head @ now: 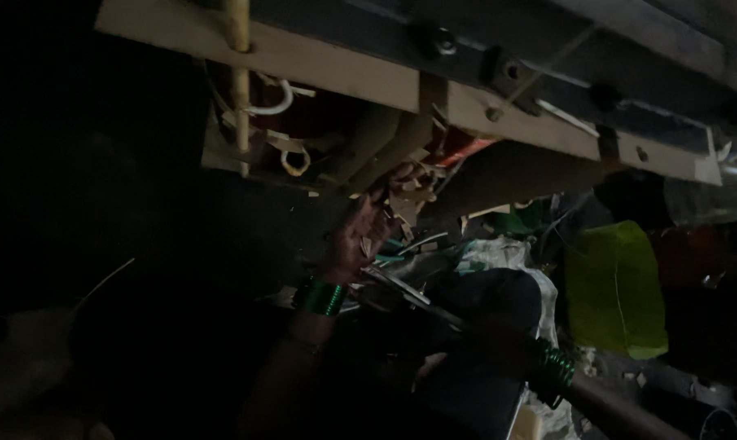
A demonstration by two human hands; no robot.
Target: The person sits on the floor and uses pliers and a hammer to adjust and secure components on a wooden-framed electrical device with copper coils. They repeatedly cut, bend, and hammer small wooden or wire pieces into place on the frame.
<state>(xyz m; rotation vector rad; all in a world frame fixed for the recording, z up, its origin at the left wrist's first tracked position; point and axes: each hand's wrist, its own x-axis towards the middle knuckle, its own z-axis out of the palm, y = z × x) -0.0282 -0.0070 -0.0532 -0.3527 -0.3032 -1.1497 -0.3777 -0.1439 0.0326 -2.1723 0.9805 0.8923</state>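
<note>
left hand up under the frame, everything else lost in the dark

the left hand point(360, 236), green bangles point(320, 297) on the wrist, was raised to the pale wood scraps and shavings point(405, 195) bunched under the long pale wooden beam point(320, 57); its fingers looked loosely curled around some strips, though it was too murky to swear to a real grip. the right hand point(511, 346) sat low beside a dark cloth bundle point(486, 305), and i couldn't tell if those fingers were closed or loose. my guess: tugging blind could drop scraps or snag the white looped cord point(275, 106).
</note>
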